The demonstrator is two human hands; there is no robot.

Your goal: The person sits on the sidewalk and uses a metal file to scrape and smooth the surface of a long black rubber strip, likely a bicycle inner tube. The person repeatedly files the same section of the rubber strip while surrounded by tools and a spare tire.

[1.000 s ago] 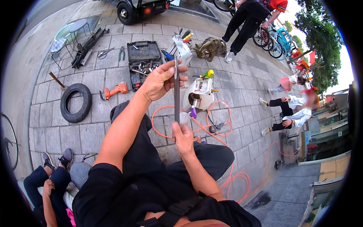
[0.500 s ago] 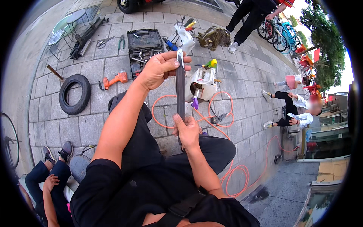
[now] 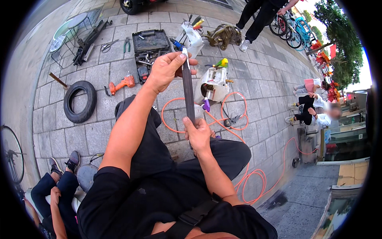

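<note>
Dark flat bar (image 3: 188, 89) tipped slightly left up top; left hand (image 3: 164, 72) pinches its bright end (image 3: 185, 51), right hand (image 3: 199, 137) its bottom. Slipping might nick skin.

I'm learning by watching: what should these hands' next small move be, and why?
Probably roll the dark strip slightly to check its pale tip. The left hand holds it close to that tip and the right hand grips it lower down, so together they could turn it steadily.
</note>
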